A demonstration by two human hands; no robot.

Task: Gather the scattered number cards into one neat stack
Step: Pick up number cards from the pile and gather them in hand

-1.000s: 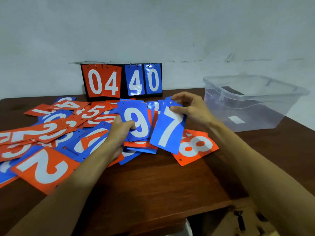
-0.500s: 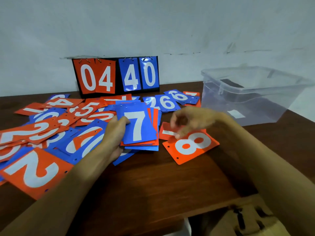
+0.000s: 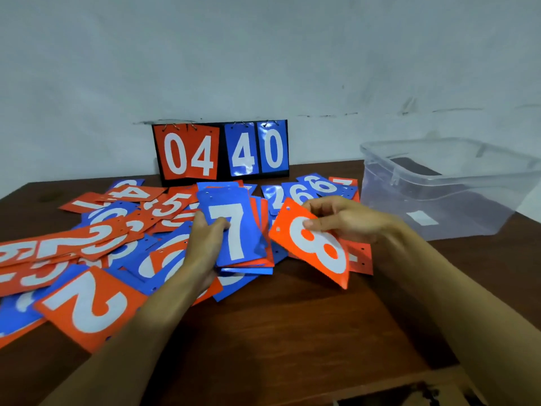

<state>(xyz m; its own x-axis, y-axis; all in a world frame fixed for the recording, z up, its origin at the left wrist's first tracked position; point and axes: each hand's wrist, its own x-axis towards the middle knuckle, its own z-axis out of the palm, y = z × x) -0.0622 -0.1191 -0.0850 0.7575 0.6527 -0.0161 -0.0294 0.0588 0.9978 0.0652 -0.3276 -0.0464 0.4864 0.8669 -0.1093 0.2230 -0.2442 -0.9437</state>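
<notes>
Orange 8 card [image 3: 317, 244] is now off the table, pinched in right hand [image 3: 348, 219], tilted beside the stack [image 3: 237, 230]. Left hand [image 3: 205, 244] grips the stack, blue 7 on top. Many cards [image 3: 85, 306] still scattered left; early progress.

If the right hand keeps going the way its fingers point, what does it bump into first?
The right hand, holding the orange 8 card, points leftward across the table. Its card would probably meet the stack topped by the blue 7 card in the left hand first, though depth is hard to judge.
</notes>
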